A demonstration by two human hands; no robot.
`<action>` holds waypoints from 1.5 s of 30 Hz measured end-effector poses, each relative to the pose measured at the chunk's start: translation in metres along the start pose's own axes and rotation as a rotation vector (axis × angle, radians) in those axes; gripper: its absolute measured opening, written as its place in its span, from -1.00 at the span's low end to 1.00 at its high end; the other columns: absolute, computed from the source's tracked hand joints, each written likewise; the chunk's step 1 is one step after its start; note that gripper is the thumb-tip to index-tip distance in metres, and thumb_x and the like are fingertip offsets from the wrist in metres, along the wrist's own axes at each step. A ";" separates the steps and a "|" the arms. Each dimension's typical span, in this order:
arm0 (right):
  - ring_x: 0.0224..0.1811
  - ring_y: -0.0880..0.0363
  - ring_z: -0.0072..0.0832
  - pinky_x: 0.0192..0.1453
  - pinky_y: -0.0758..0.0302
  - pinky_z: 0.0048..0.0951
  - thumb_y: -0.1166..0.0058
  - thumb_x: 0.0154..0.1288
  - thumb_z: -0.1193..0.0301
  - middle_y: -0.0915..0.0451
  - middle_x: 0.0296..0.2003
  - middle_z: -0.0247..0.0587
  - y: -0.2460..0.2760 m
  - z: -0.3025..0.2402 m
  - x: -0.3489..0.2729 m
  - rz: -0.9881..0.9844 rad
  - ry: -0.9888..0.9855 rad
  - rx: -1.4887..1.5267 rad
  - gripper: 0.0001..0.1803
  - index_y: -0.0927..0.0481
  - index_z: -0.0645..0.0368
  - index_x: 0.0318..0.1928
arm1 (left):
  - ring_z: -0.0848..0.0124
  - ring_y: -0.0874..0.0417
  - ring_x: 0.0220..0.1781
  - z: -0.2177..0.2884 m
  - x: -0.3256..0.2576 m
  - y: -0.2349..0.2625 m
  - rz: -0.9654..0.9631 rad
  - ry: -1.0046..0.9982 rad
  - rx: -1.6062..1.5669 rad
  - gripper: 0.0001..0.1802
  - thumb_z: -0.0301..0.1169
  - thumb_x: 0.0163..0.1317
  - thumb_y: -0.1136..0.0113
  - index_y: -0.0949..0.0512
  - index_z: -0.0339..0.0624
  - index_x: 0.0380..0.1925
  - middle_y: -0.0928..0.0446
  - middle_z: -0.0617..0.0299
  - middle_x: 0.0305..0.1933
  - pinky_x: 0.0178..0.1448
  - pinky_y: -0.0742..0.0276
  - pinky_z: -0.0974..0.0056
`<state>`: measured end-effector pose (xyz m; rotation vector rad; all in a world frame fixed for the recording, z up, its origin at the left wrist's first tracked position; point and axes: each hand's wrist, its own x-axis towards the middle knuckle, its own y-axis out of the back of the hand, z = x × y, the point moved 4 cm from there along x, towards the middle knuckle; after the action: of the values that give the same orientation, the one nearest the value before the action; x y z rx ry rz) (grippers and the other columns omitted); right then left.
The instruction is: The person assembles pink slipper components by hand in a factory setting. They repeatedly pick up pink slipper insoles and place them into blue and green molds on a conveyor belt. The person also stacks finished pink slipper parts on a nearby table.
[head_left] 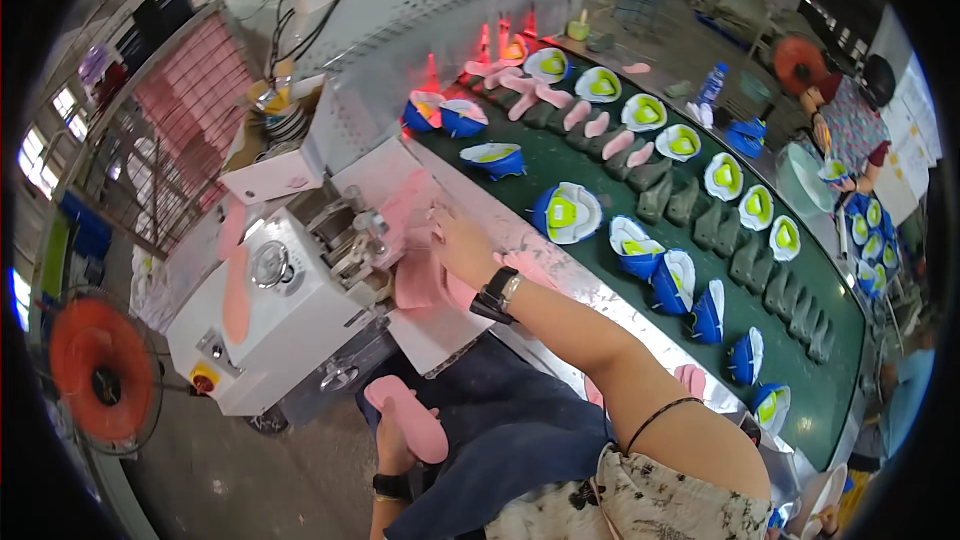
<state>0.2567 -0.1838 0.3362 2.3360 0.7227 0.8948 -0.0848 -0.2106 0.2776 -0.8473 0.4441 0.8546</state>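
Note:
My left hand is low over my lap, its fingers wrapped round a pink insole that stands tilted toward me. Across the work ledge stretches my right arm. My right hand is beside the metal rollers of a white machine, above a heap of pink insoles. Motion smears its fingers and the pink material next to them, so I cannot make out whether it grips anything. Another long pink insole lies on top of the machine.
To the right runs a green conveyor belt with blue-and-white shoe uppers, dark foot-shaped forms and more insoles. Red light glows by the heating tunnel. An orange fan stands at left. A co-worker sits across the belt.

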 end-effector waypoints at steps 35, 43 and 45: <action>-0.29 -0.54 -0.37 -0.19 -0.48 -0.34 -0.15 -0.04 0.49 -0.52 -0.30 -0.10 0.171 0.260 0.015 0.544 -0.491 0.298 -0.52 -0.44 0.20 -0.02 | 0.22 -0.58 -0.03 -0.015 0.043 -0.034 0.045 0.075 0.179 -0.57 -0.15 0.31 0.00 -0.39 -0.22 0.03 -0.51 0.14 -0.08 0.07 -0.52 0.10; -0.49 -0.49 -0.34 -0.36 -0.42 -0.25 -0.13 0.26 0.14 -0.52 -0.55 -0.10 0.055 -0.017 -0.160 -0.586 -0.153 0.495 -0.66 -0.57 0.21 -0.33 | 0.32 -0.63 -0.17 0.002 0.015 -0.076 -0.024 -0.024 0.156 -0.73 -0.34 0.37 -0.04 -0.48 -0.36 -0.10 -0.56 0.15 -0.21 -0.08 -0.57 0.26; -0.45 -0.45 -0.50 -0.30 -0.45 -0.36 -0.23 0.20 0.24 -0.53 -0.49 -0.21 0.046 -0.034 -0.178 -0.444 -0.177 0.583 -0.72 -0.55 0.21 -0.29 | 0.33 -0.63 -0.19 -0.002 0.022 -0.063 -0.040 -0.023 0.117 -0.70 -0.31 0.40 -0.03 -0.48 -0.36 -0.06 -0.57 0.17 -0.22 -0.12 -0.58 0.26</action>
<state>0.1326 -0.3205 0.3103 2.5203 1.5043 0.2957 -0.0210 -0.2251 0.2912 -0.7360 0.4510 0.7930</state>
